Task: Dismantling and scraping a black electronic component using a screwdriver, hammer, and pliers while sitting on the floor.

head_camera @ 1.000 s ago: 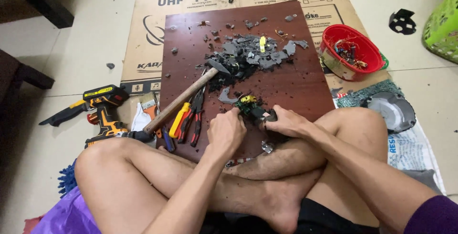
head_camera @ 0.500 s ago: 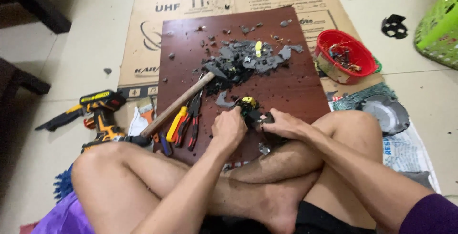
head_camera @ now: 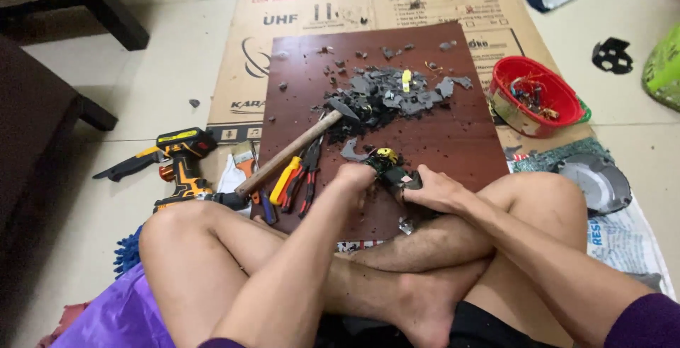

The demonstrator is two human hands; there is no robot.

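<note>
I sit cross-legged on the floor in front of a dark brown wooden board [head_camera: 453, 142]. Both hands grip a small dark electronic part with a yellow piece [head_camera: 388, 164] at the board's near edge. My left hand [head_camera: 352, 181] closes on its left side and my right hand [head_camera: 428, 188] on its right. A pile of grey broken plastic fragments [head_camera: 386, 96] lies in the middle of the board. A hammer with a wooden handle [head_camera: 290, 153] rests with its head by the pile.
Pliers with yellow and red handles [head_camera: 297, 181] lie at the board's left edge. A yellow and black cordless drill [head_camera: 177, 160] sits on the floor at left. A red bowl of small parts [head_camera: 535, 96] stands right. Flattened cardboard [head_camera: 319, 8] lies under the board.
My hands have stayed on the small part with only slight shifts. The view has moved a little.
</note>
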